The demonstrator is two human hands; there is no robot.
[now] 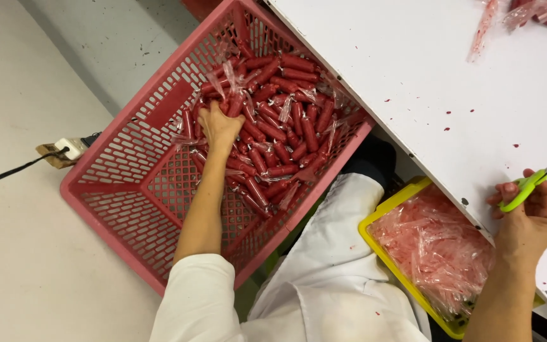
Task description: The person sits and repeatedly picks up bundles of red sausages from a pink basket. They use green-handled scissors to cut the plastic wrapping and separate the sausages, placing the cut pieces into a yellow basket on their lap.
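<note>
My left hand reaches down into a pink plastic crate on the floor and is closed among a pile of red sausage-like sticks in clear wrappers; which stick the fingers grip is hidden. My right hand rests on the edge of the white table and holds a pair of scissors with green handles, blades pointing up and right.
A yellow bin full of empty pinkish clear wrappers sits under the table by my right knee. A plug block with a black cable lies on the floor left of the crate. More wrappers lie at the table's far right corner.
</note>
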